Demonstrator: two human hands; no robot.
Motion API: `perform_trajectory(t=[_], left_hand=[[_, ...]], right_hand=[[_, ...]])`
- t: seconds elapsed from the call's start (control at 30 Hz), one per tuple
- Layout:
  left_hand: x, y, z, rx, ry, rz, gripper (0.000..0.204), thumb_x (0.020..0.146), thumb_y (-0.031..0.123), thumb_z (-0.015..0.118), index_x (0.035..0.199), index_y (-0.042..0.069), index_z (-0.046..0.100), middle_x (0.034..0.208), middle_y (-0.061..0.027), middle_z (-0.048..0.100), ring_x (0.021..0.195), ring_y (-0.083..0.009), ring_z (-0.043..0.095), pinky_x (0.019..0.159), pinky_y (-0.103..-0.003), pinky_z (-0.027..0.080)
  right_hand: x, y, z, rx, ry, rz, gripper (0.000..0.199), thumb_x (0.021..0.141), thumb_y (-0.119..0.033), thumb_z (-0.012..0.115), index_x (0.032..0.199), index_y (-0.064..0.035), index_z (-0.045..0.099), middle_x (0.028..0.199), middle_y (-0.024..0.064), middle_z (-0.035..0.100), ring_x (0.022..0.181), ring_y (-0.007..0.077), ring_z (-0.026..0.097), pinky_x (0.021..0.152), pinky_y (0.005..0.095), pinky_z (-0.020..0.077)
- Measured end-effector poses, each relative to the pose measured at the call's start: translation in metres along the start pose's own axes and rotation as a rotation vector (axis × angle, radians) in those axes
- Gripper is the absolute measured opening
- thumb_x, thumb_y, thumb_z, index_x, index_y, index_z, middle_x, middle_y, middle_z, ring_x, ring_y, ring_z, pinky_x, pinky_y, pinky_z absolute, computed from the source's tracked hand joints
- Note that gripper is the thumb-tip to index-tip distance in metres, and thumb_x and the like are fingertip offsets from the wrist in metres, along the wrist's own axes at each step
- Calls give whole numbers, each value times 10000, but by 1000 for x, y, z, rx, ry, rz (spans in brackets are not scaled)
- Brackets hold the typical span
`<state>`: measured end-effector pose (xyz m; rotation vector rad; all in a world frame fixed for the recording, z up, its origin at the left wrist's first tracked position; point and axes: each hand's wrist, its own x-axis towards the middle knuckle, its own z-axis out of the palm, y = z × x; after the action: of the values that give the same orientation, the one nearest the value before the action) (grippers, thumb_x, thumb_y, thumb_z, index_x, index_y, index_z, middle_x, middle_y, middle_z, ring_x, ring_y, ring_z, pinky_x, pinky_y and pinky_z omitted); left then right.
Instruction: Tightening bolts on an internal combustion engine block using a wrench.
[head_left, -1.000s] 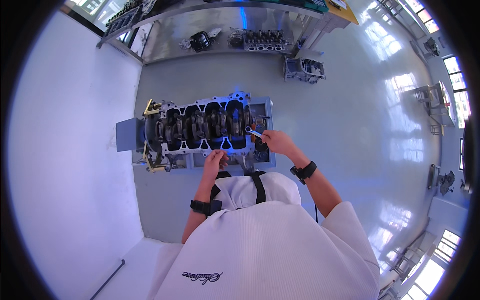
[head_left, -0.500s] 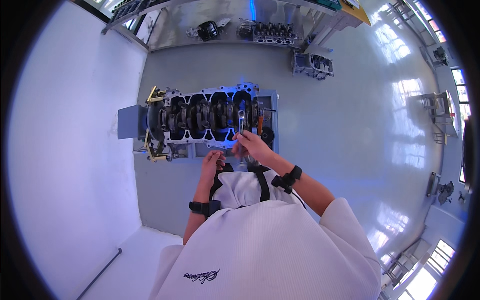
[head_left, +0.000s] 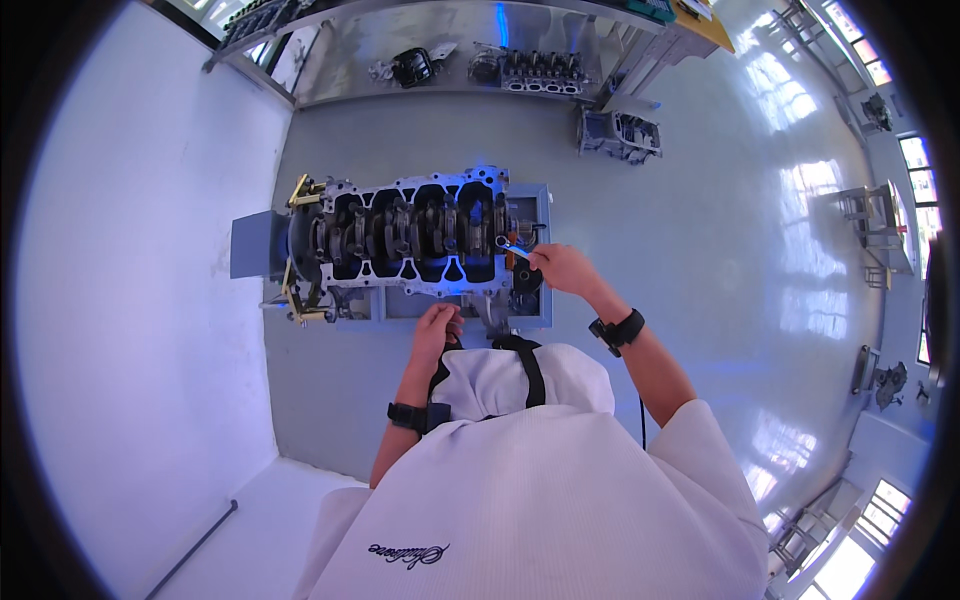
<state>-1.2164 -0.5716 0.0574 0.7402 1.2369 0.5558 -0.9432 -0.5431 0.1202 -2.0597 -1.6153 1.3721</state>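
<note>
Since half a second ago, your right hand (head_left: 562, 268) has swung the small wrench (head_left: 512, 248) from standing upright over the engine block (head_left: 400, 235) to lying out toward the block's right end. Your fingers are curled closed around the wrench handle, and its head sits at the right edge of the block, beside the last crankshaft bearing; whether it is seated on a bolt is too small to tell. Your left hand (head_left: 438, 328) rests, loosely curled, at the near edge of the blue stand (head_left: 255, 245) that carries the block, just below the block's lower rim; you cannot tell whether it holds anything. The block lies open side up, crankshaft showing, in the middle of the grey floor (head_left: 700, 250). You appear to be working a fastener at the block's right end. The next move would likely call for seating the wrench head squarely and steadying the block with your left hand.
</note>
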Motion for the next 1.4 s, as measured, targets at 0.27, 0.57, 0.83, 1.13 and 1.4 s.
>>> perform_trajectory(t=[0.27,0.57,0.83,1.13,1.4], left_hand=[[-7,-7,-2,-24,66,-24,179,900,208,467,952,68,566,790,-29,602,636,-99,563,545,-218,426],[-11,-19,-19,-56,135,-37,184,901,205,473,964,61,568,799,-45,612,628,-90,562,532,-210,429],[-8,-13,-11,-70,102,-15,176,895,203,482,951,66,578,801,-32,609,643,-98,561,559,-216,430],[1,-2,-2,-47,79,-2,174,893,206,476,939,74,579,796,-34,606,656,-116,564,576,-236,432],[-3,-15,-13,-50,102,-27,177,893,208,476,949,74,577,811,-28,602,643,-104,564,553,-222,429]], right_hand=[[9,-4,64,1021,-431,216,289,942,-316,371,945,-39,457,873,156,606,786,271,639,682,363,543],[11,-73,81,1424,-373,-104,223,961,-219,351,980,-29,465,889,106,589,840,218,600,758,342,487],[-2,11,35,460,42,-90,277,887,-244,467,932,1,588,630,104,583,549,178,577,554,314,450],[12,16,-2,22,-98,-42,331,908,-315,417,890,-21,567,592,88,582,514,143,570,495,288,443],[15,-4,75,1175,-560,111,275,953,-280,354,973,-30,467,985,146,614,896,256,624,808,350,505]])
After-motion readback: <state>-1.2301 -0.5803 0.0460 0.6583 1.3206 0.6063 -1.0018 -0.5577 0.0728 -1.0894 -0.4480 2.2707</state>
